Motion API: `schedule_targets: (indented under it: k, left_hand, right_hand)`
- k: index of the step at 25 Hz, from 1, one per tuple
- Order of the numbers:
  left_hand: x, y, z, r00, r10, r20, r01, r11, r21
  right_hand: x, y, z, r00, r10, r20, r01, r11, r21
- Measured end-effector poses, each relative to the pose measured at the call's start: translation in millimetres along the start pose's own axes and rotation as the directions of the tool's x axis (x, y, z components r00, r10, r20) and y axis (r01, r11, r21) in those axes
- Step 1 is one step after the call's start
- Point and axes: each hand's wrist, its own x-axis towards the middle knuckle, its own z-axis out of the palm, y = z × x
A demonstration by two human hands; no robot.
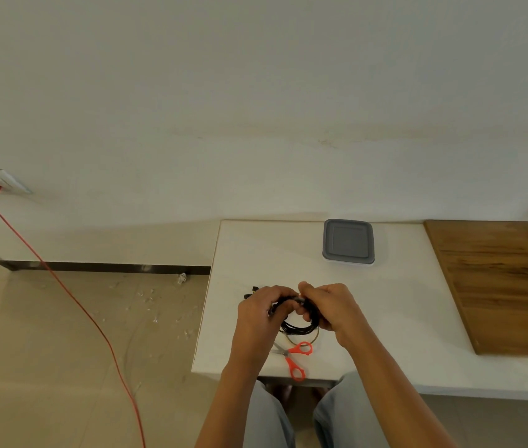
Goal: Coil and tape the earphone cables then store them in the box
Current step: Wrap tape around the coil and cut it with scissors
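A black coil of earphone cable [300, 328] hangs between my two hands above the white table [256, 253]. My left hand [264, 313] grips the coil's left side, with black earbud ends [251, 292] sticking out beyond the fingers. My right hand [329, 305] pinches the top of the coil, where a small grey strip, perhaps tape [299, 299], shows between my fingertips. The grey-lidded box [349, 242] stands shut at the back of the table, well apart from my hands.
Orange-handled scissors [296, 358] lie near the table's front edge, under the coil, beside a thin ring that may be a tape roll [316, 336]. A wooden board [501, 282] covers the right side. An orange power cord [72, 295] crosses the floor at left.
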Motion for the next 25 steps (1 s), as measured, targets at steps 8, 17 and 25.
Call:
schedule_targets:
  k: [8,17,25]
  left_hand:
    - [-6,6,8,0.989,0.111,-0.099,-0.104,0.992,0.071]
    - [0,5,3,0.996,0.035,-0.080,-0.029,0.997,0.070]
    - [-4,5,0,0.998,0.000,-0.057,0.004,0.998,0.068]
  right_hand:
    - [-3,-13,-5,0.959,0.196,0.205,-0.216,0.973,0.078]
    - [-16,11,-5,0.872,-0.457,-0.178,0.459,0.888,-0.027]
    - [-12,21,3,0.552,-0.833,-0.039,0.737,0.510,-0.443]
